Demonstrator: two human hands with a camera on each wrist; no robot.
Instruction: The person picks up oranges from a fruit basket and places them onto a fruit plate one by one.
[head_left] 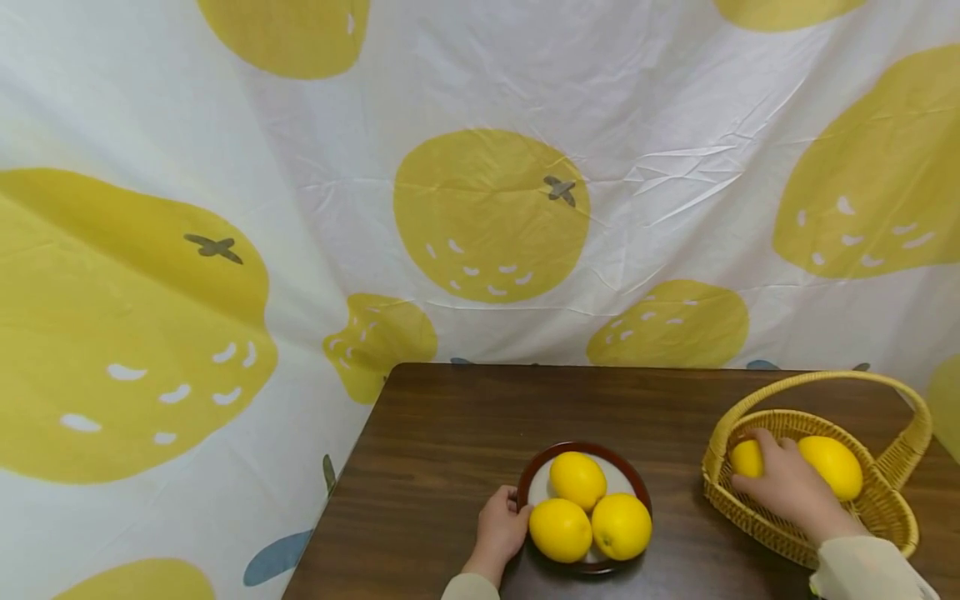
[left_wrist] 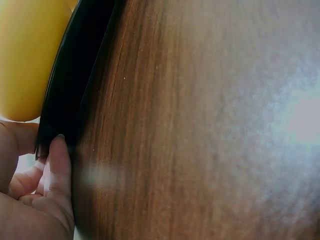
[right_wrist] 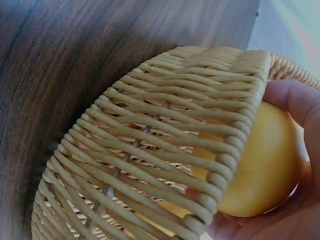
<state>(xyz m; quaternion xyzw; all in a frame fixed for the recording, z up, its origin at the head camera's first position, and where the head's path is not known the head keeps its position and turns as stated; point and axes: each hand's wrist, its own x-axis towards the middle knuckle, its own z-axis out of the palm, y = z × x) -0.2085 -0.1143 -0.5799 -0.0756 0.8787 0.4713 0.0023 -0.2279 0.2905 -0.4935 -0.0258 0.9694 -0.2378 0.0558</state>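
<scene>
In the head view, a round plate (head_left: 538,477) with a dark red-brown rim and a pale inside bears three lemons (head_left: 577,481). My left hand (head_left: 501,527) pinches the plate's left rim; in the left wrist view, fingers (left_wrist: 60,162) lie against the dark rim next to one lemon (left_wrist: 30,60). To the right stands a wicker basket (head_left: 780,533) with an arched handle. My right hand (head_left: 791,483) reaches inside it, its fingers curled round a lemon (right_wrist: 267,165) near the basket's left wall. Another lemon (head_left: 831,467) lies in the basket beside that hand.
Both containers stand on a dark wood table (head_left: 450,433). The basket's handle (head_left: 817,379) arches above the right hand. Behind the table hangs a white cloth (head_left: 480,92) printed with large yellow fruit, and it continues down along the table's left edge.
</scene>
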